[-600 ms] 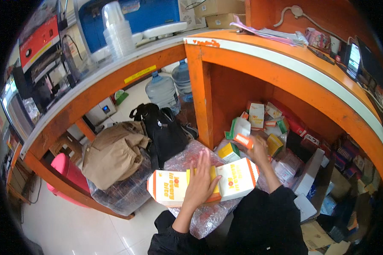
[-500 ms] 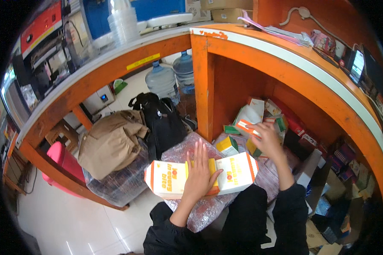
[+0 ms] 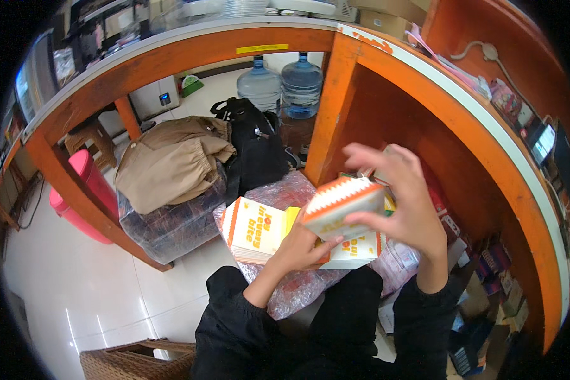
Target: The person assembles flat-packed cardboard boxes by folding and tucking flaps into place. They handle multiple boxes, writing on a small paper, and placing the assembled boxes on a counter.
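Note:
A stack of flat white cartons point(image 3: 237, 244) with orange toothed ends and printed orange lettering lies across the bubble-wrapped bundle point(image 3: 285, 296) before my knees. A yellow piece point(image 3: 291, 217) crosses its middle. My left hand point(image 3: 301, 249) rests over that middle; its fingers disappear behind a raised white carton point(image 3: 349, 201) with an orange toothed edge, so their grip is hidden. Beside this carton, my right hand point(image 3: 408, 199) has its fingers spread and blurred, the thumb across the carton's face.
An orange-framed shelf point(image 3: 418, 117) curves round the right, cartons and packets heaped beneath it. Left of the bundle lie a black backpack point(image 3: 256, 152) and brown cloth point(image 3: 171, 161) on a wrapped bale. Two water bottles point(image 3: 301, 88) stand behind. A woven stool point(image 3: 130, 362) is at lower left.
My right hand has come left from the shelf heap to above the stack, where a raised carton now shows. My left hand no longer lies flat with its fingers visible. The view has shifted.

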`<action>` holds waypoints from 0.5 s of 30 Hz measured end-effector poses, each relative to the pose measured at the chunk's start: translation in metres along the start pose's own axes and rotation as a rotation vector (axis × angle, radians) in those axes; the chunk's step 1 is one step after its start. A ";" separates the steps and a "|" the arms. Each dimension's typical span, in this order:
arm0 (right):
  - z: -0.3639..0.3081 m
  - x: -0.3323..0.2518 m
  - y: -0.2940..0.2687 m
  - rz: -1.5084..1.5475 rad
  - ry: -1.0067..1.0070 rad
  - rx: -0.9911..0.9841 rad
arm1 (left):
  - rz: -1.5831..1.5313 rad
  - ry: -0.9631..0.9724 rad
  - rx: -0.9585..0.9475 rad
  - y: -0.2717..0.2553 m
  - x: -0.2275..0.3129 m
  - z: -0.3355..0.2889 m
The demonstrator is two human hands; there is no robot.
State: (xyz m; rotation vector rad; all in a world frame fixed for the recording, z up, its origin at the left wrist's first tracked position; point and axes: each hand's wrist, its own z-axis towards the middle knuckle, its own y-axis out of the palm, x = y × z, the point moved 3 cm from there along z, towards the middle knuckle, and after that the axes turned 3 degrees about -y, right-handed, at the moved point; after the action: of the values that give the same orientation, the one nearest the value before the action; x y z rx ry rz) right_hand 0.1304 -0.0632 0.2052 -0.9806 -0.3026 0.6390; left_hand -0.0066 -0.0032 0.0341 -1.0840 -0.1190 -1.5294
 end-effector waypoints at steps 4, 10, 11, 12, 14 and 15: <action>-0.040 0.048 0.041 0.673 0.384 0.376 | -0.554 -0.292 -0.018 0.001 -0.016 -0.005; -0.097 0.067 0.176 1.621 0.585 0.443 | -0.909 -0.405 0.001 -0.001 -0.023 -0.008; -0.099 0.067 0.184 1.598 0.544 0.436 | -0.905 -0.453 -0.010 -0.003 -0.026 -0.008; -0.101 0.066 0.190 1.564 0.472 0.439 | -0.904 -0.501 -0.022 -0.004 -0.028 -0.007; -0.107 0.066 0.196 1.623 0.668 0.529 | -0.872 -0.555 -0.014 -0.006 -0.031 -0.008; -0.109 0.065 0.194 1.678 0.670 0.579 | -0.844 -0.555 0.007 -0.007 -0.032 -0.007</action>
State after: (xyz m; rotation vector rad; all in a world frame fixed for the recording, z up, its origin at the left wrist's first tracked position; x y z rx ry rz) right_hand 0.1659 -0.0192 -0.0199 -0.6344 1.4023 1.6792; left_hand -0.0203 0.0175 0.0119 -1.5332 -1.0742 -1.8887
